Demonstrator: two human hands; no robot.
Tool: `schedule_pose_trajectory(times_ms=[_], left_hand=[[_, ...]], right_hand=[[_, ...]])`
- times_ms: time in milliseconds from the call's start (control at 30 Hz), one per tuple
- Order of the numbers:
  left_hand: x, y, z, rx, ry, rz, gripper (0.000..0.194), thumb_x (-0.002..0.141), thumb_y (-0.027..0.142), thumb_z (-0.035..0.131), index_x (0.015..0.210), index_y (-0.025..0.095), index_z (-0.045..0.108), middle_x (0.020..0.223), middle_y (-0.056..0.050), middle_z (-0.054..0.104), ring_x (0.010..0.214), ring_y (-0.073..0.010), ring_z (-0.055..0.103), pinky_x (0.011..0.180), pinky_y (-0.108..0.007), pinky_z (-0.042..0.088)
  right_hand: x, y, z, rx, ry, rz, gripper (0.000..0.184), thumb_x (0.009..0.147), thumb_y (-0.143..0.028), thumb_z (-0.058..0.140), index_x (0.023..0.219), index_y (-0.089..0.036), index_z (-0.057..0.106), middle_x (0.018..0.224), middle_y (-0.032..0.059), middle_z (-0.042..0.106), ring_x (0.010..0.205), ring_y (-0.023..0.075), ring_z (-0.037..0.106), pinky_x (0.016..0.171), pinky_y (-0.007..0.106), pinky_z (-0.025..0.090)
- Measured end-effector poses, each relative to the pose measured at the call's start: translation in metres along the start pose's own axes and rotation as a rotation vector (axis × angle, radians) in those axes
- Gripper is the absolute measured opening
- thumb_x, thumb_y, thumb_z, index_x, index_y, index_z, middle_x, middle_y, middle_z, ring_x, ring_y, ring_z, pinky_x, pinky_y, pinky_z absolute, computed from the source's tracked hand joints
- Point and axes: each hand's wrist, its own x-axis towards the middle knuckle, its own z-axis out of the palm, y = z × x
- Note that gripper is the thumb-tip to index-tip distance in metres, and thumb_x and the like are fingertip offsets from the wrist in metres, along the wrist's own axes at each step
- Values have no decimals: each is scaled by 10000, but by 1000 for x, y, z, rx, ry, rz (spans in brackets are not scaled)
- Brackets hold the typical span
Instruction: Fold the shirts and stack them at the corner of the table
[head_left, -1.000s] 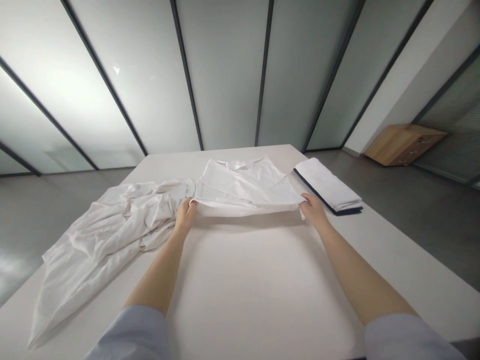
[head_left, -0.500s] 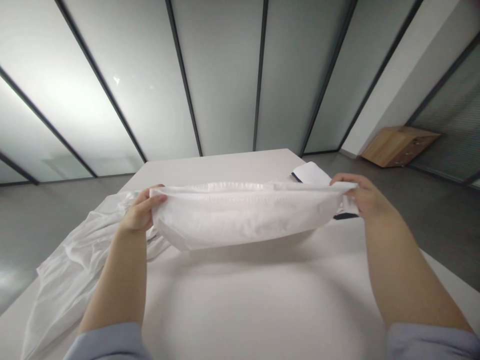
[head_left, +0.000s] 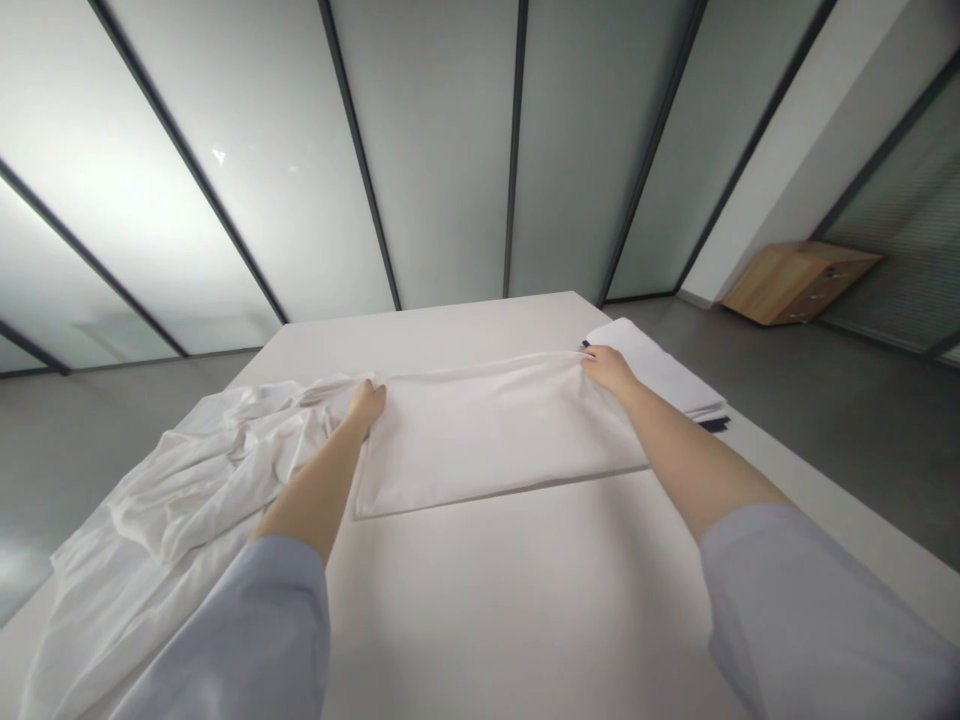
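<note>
A folded white shirt lies flat as a rectangle on the white table. My left hand rests on its far left corner with the fingers closed on the cloth. My right hand holds the far right corner, fingers pinched on the fabric. Both arms reach out over the table in light blue sleeves.
A crumpled heap of white garments lies to the left, touching the folded shirt. A stack of folded white and dark cloth sits at the right edge. A wooden cabinet stands on the floor at the far right.
The shirt was gripped by its near edge, lifted and turned over away from me, and now lies folded flat. Both hands moved to its far corners.
</note>
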Motion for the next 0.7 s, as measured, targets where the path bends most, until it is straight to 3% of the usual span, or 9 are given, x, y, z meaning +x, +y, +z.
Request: schedule_pose_trajectory(times_ms=[100,200,333,467,567,700], left_hand=[[-9,-5,7,5,33,16,269,802,314,500,988,162,623,993,-202,706,1081,-367,632,901,-470,474],[-12,1,8,8,157,23,325,850,311,431,1055,141,617,1001,-204,699,1071,-366,631,906,-473,469],[-6,19,5,-1,269,-33,395,881,316,397,1154,111,595,1044,-215,681,1074,-365,623,919,-485,458],[-7,34,9,102,245,-49,565,826,300,502,1339,65,471,1272,-260,578,1213,-385,529,972,-515,424],[-25,46,19,242,211,143,627,816,312,529,1396,97,429,1397,-230,491,1297,-367,449,1029,-499,389],[-64,60,40,369,-49,394,526,859,394,519,1339,179,519,1428,-164,494,1333,-329,424,1074,-476,359]], right_hand=[[-6,4,11,21,-1,39,232,759,-186,467,747,-170,698,772,84,694,744,213,599,632,267,388],[-3,2,11,18,87,46,268,790,-182,420,750,-161,684,759,99,680,743,223,587,640,286,392],[16,-13,8,5,242,97,354,865,-217,365,1007,-142,680,950,149,691,897,266,599,766,337,425],[22,-34,19,-60,133,87,546,843,-303,496,1357,-118,492,1269,211,586,1133,345,536,906,447,414],[5,-52,33,-120,72,-44,617,844,-328,517,1414,-113,420,1359,220,518,1237,365,465,978,486,378],[-40,-75,50,-181,-77,-277,505,908,-378,461,1361,-154,487,1406,182,496,1310,343,411,1052,484,332]])
